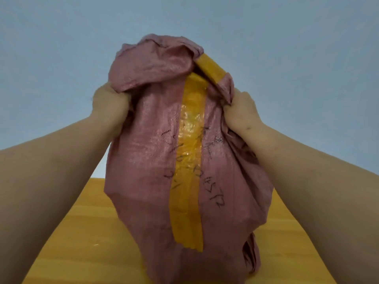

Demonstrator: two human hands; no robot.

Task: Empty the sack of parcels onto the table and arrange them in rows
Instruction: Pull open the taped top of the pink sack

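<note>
A pink woven sack (143, 152) with a long strip of yellow tape and black handwriting hangs upright in the middle of the head view, held up above the table. My left hand (108, 105) grips a bunched fold of the sack on its upper left side. My right hand (242, 109) grips the fabric on its upper right side. The sack's lower end reaches down to the wooden table (86, 232). No parcels are visible; whatever is inside the sack is hidden by the fabric.
The yellow wooden table stretches left and right of the sack, its far edge just behind it. A plain pale blue-grey wall (61, 48) fills the background. Both my bare forearms frame the sack.
</note>
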